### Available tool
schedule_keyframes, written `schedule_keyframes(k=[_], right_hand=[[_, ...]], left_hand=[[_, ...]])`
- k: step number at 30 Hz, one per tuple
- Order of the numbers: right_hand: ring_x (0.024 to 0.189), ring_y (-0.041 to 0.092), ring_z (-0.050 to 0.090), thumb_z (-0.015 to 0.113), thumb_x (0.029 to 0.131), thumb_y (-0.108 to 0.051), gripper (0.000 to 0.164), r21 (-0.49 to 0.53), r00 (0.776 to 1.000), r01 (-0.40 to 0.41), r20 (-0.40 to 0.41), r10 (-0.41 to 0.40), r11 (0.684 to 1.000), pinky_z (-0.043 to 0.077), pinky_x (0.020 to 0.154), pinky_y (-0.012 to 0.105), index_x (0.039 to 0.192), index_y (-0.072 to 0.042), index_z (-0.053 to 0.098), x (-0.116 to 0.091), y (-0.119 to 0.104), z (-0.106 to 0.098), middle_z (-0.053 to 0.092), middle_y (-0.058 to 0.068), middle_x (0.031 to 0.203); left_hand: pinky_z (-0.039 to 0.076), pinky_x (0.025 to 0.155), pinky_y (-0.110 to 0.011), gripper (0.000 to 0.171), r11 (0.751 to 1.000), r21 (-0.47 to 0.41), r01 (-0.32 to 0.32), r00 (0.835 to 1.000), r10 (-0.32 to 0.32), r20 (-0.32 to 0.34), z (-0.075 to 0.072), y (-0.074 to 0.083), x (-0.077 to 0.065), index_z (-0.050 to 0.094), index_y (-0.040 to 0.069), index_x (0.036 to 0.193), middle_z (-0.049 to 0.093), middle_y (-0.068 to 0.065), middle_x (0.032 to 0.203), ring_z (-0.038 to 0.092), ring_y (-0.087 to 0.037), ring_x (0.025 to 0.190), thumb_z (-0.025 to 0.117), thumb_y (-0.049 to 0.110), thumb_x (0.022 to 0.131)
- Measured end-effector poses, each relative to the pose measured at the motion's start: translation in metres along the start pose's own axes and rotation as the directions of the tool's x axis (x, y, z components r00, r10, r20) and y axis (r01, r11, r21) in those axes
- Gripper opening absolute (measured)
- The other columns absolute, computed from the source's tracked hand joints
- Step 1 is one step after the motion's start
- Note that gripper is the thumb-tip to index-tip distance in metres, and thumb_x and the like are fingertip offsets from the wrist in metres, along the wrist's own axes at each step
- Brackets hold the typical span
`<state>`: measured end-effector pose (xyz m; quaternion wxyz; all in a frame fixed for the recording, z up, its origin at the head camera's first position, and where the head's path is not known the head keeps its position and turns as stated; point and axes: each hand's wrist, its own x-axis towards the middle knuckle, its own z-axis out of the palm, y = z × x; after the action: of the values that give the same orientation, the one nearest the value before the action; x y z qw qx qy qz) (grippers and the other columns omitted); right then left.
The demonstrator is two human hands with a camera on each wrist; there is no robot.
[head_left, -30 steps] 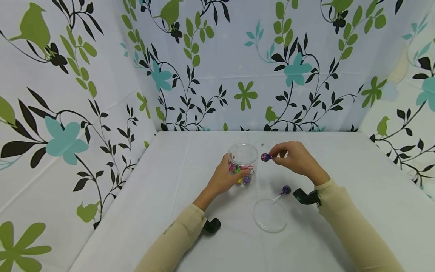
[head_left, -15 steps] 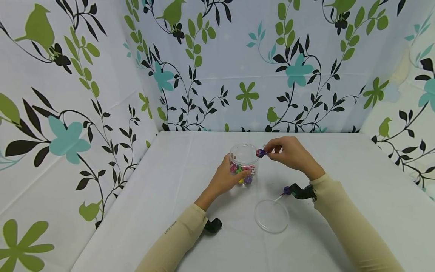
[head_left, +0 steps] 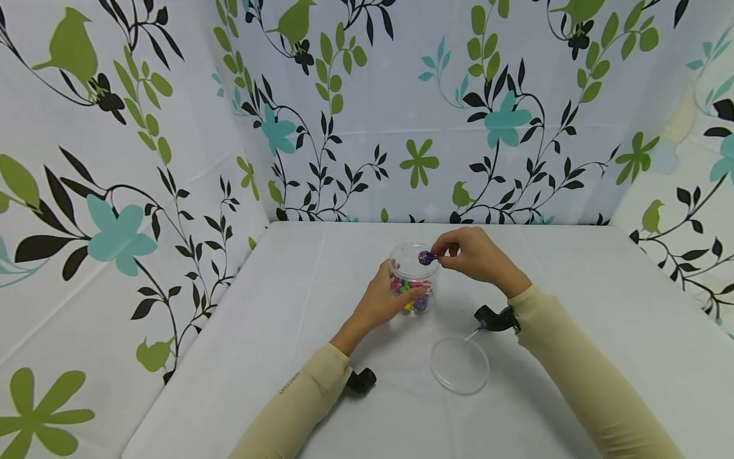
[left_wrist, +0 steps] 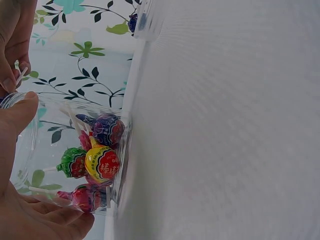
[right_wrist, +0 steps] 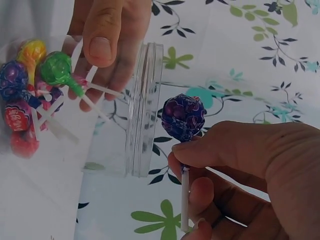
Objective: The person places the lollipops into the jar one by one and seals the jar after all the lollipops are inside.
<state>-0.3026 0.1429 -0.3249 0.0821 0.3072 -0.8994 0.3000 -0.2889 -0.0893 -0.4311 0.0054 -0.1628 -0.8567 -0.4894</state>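
Observation:
A clear plastic jar (head_left: 410, 271) stands upright on the table, its mouth uncovered. Wrapped lollipops in yellow (left_wrist: 102, 164), green (left_wrist: 73, 162), purple and red lie in its lower part. My left hand (head_left: 383, 298) grips the jar's side, thumb on the near wall and fingers behind it. Between thumb and fingers, my right hand (head_left: 473, 258) pinches a purple-wrapped lollipop (right_wrist: 183, 117) by the top of its white stick. In the head view this lollipop's ball overlaps the jar's rim; the right wrist view shows it just outside the mouth.
A round clear lid (head_left: 460, 366) lies on the white table (head_left: 344, 255) in front of the jar. Another lollipop's stick (head_left: 473, 333) touches its far edge, its ball hidden behind the right wrist camera (head_left: 496, 318). Patterned curtains (head_left: 367, 127) surround the table.
My right hand has moved left, bringing the pinched lollipop from beside the jar to its rim. My left hand keeps its grip on the jar. The right wrist camera now covers the other lollipop's ball.

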Motion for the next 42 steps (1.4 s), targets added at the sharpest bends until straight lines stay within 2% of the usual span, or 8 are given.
schedule_keyframes(k=[15,23,34,42], right_hand=[[0.081,0.021,0.058,0.076,0.09,0.003,0.014,0.026,0.999,0.012,0.03,-0.013,1.0,0.052,0.067,0.034,0.102,-0.003,0.079,0.018,-0.011,0.009,0.071,0.003,0.092],[0.079,0.021,0.06,0.076,0.09,0.001,0.014,0.046,0.998,-0.006,0.058,0.003,0.999,0.055,0.069,0.035,0.103,-0.002,0.08,0.027,-0.011,0.015,0.073,0.007,0.094],[0.079,0.02,0.061,0.075,0.091,0.002,0.012,0.015,0.997,-0.009,0.076,0.008,1.0,0.055,0.068,0.033,0.101,-0.003,0.08,0.032,-0.01,0.02,0.072,0.006,0.092],[0.081,0.021,0.06,0.076,0.092,-0.002,0.013,-0.01,0.998,-0.027,0.049,0.028,1.0,0.054,0.067,0.035,0.104,-0.004,0.079,0.032,-0.009,0.016,0.072,0.002,0.091]], left_hand=[[0.044,0.111,-0.05,0.099,1.0,0.0,0.012,1.0,-0.012,0.004,0.0,0.003,-0.001,0.022,0.008,0.162,0.051,-0.012,0.149,0.053,-0.028,0.132,0.074,0.057,0.093],[0.043,0.112,-0.05,0.099,1.0,0.001,0.01,1.0,-0.01,0.007,0.0,0.004,-0.002,0.022,0.009,0.162,0.05,-0.012,0.15,0.053,-0.028,0.133,0.074,0.057,0.093],[0.045,0.11,-0.049,0.095,1.0,-0.002,0.002,1.0,-0.002,0.008,0.0,0.005,-0.003,0.023,0.009,0.161,0.053,-0.012,0.147,0.055,-0.027,0.13,0.074,0.054,0.094],[0.042,0.112,-0.051,0.099,1.0,0.008,-0.014,1.0,0.014,0.008,-0.001,0.002,-0.001,0.021,0.007,0.162,0.049,-0.017,0.152,0.051,-0.029,0.136,0.073,0.057,0.093]])
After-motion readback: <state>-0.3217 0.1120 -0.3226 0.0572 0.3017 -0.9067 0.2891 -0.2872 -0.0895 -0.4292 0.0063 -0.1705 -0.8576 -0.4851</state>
